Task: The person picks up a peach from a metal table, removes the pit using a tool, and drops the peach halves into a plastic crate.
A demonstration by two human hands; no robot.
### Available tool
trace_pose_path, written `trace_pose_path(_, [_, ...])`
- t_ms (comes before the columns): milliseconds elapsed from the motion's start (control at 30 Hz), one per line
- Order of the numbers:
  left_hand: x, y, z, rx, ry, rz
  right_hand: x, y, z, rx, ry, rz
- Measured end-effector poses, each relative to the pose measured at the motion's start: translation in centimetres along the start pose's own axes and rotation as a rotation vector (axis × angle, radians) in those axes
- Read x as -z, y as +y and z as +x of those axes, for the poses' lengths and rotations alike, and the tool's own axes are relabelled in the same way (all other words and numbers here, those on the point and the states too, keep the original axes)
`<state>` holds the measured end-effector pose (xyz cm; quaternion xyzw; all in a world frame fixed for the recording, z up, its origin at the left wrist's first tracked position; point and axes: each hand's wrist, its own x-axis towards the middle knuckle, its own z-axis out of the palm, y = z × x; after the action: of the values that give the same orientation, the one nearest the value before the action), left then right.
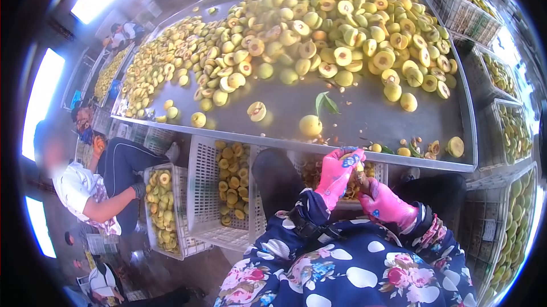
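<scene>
Peach (351,163), small and yellow, sits in the gloved left hand (336,177), raised just above the near edge of the steel table (364,113) and over the white crate (319,177) below it. Fingers of that hand are curled closed around the fruit, leaving only its top showing. Right hand (386,203), also in a pink glove, is closed on a small tool whose tip meets the underside of the fruit; the tool itself is too hidden to name. Judged by its look, the fruit is light, fairly firm, with tender flesh that bruises under a hard squeeze, and wet juice on rubber gloves would make it slippery; a cupped hold round its widest part, as seen, appears soundest. On the table a whole peach (310,125) lies beside two leaves (326,102), with a halved peach (257,111) further left and a deep pile of halved peaches (342,33) across the far side. Pits and scraps (419,147) lie along the near edge at right. Another crate of halves (232,181) stands beneath the table to the left, and a seated co-worker (91,187) works beside a further crate (162,204).
</scene>
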<state>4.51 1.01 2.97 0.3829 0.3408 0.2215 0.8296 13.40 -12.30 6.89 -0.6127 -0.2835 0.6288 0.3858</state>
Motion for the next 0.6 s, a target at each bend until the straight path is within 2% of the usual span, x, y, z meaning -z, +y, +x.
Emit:
trace_pose_path(33, [0.2, 0.0, 0.0, -0.002, 0.012, 0.008, -0.2, -0.1, 0.0, 0.007, 0.046, -0.077])
trace_pose_path(67, [0.3, 0.0, -0.1, 0.001, 0.022, 0.016, -0.1, -0.2, 0.1, -0.01, -0.005, -0.031])
trace_pose_path(167, [-0.4, 0.6, -0.7, 0.031, 0.074, -0.069, -0.2, 0.5, 0.7, 0.012, -0.125, 0.259])
trace_pose_path(267, [-0.2, 0.3, -0.8, 0.019, 0.131, -0.057, -0.7, 0.0, 0.7, -0.012, 0.007, 0.019])
trace_pose_path(367, [0.7, 0.0, -0.6, -0.018, 0.097, 0.069, -0.1, 4.4, 3.1, 0.481, 0.253, -0.597])
trace_pose_path(400, [1.3, -0.4, -0.4, -0.047, 0.058, 0.078, 0.2, 4.9, 3.1, 0.435, 0.21, -0.585])
trace_pose_path(467, [1.7, -0.2, -0.6, -0.069, -0.035, 0.059, 0.3, 2.1, 2.3, 0.131, -0.026, -0.189])
trace_pose_path(500, [2.1, -0.1, -0.5, -0.031, -0.084, -0.05, 0.3, 1.4, 1.9, -0.014, -0.134, 0.019])
trace_pose_path(600, [1.5, 1.3, -0.8, 0.107, -0.094, -0.244, -0.3, 1.4, 1.8, 0.018, -0.073, 0.09])
